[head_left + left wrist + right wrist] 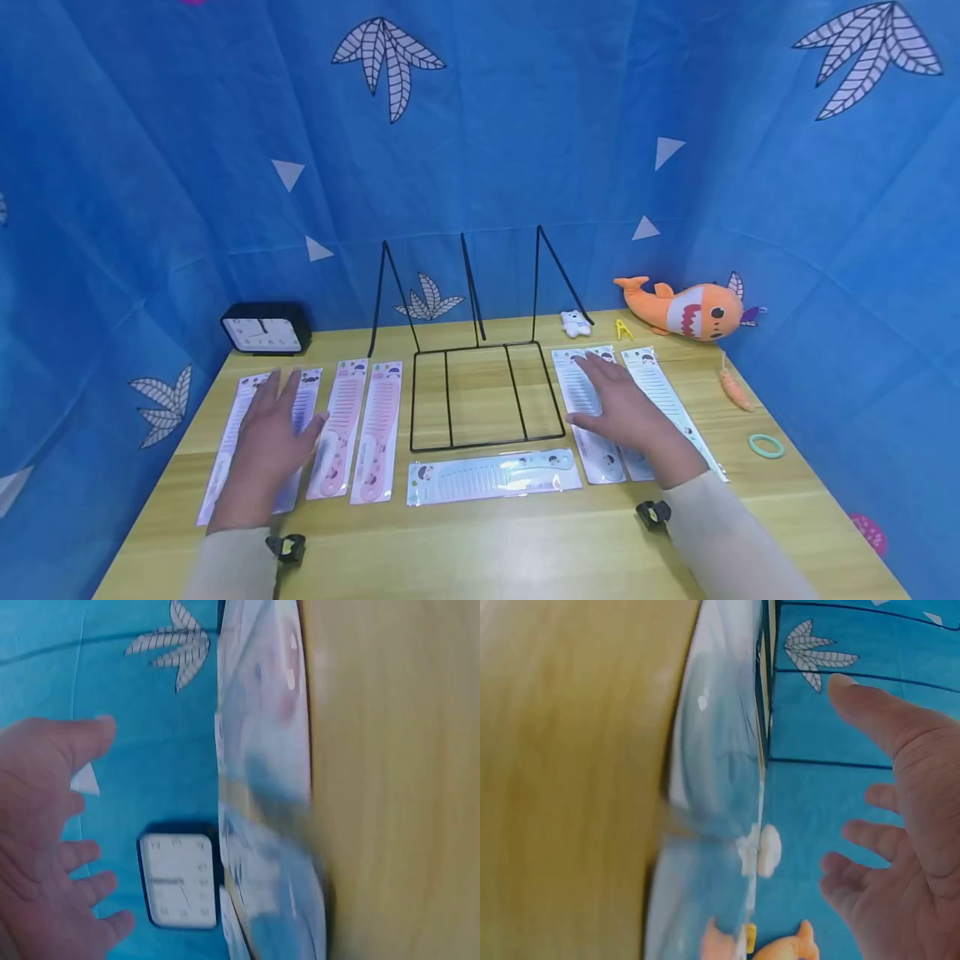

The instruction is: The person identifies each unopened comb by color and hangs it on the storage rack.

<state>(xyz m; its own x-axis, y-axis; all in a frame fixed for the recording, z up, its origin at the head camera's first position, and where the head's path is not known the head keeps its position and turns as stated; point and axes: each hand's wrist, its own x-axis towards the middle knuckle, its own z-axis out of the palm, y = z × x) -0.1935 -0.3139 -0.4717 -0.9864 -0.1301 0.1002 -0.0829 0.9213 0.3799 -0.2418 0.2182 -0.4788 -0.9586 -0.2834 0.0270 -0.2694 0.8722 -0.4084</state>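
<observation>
Several packaged combs lie on the wooden table [480, 550]. My left hand [273, 429] hovers flat, fingers spread, over the leftmost pale comb pack [228, 442]; the left wrist view shows a gap between the left hand [52, 840] and that pack [262, 787]. Two pink comb packs [360, 429] lie to its right. My right hand [618, 404] hovers open above two blue comb packs [660, 392] on the right. The right wrist view also shows the right hand [900, 825] clear of the pack [716, 772]. A blue comb pack [495, 477] lies crosswise at the front.
A black wire rack [480, 392] stands in the middle. A black clock [266, 329] sits back left. At back right are an orange shark plush [686, 310], a small white toy [575, 323] and a yellow clip [623, 330]. A carrot toy [735, 389] and green ring [766, 446] lie right.
</observation>
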